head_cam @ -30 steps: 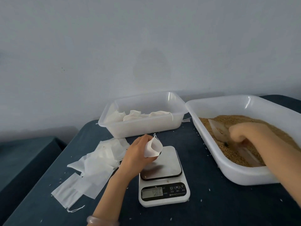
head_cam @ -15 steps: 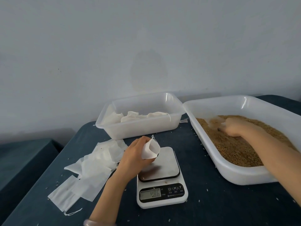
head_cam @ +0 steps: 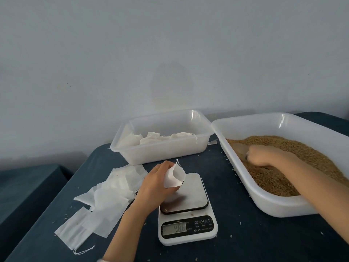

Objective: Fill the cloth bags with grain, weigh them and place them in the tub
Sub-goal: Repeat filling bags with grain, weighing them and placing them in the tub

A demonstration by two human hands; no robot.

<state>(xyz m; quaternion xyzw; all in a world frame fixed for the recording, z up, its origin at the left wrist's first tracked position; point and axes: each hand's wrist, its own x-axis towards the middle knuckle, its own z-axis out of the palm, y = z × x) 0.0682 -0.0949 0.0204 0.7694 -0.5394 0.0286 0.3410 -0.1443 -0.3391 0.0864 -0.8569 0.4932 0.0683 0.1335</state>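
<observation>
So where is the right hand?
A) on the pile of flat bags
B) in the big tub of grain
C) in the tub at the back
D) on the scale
B: the right hand is down in the brown grain inside the big tub, gripping a clear scoop, while the left hand holds a bag open over the scale.

Right hand (head_cam: 264, 156), scoop (head_cam: 238, 148) deeper in grain (head_cam: 306, 154)
</observation>
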